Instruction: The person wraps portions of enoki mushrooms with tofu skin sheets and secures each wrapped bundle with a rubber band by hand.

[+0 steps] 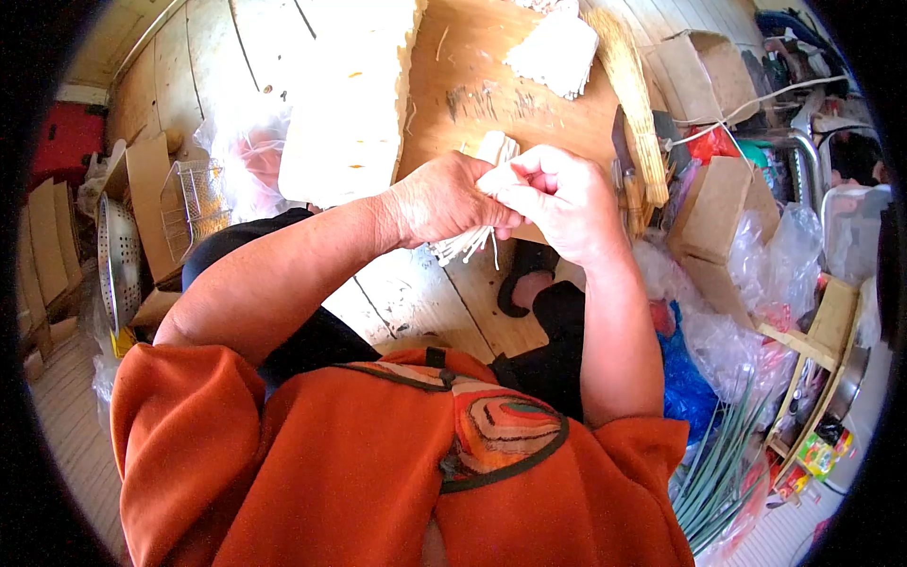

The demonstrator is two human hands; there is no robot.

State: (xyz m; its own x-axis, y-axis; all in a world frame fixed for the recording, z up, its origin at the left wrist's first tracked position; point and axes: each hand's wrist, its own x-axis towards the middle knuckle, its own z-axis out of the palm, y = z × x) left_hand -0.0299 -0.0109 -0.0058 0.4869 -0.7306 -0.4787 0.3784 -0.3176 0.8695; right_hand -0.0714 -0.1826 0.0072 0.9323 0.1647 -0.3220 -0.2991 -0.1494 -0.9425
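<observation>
My left hand is wrapped round a bundle of thin pale sticks, whose ends poke out below the fist and whose thicker top shows above it. Touching it from the right is my right hand, its thumb and forefinger pressed together at the bundle; what lies between those fingertips is too small to name. Both hands are over the near edge of a brown wooden board. Small dark slivers lie on the board beyond the hands.
A white foam slab lies at the left. At the right are a white stack, a straw bundle, cardboard boxes, plastic bags and green onions. A metal colander and wire basket stand far left.
</observation>
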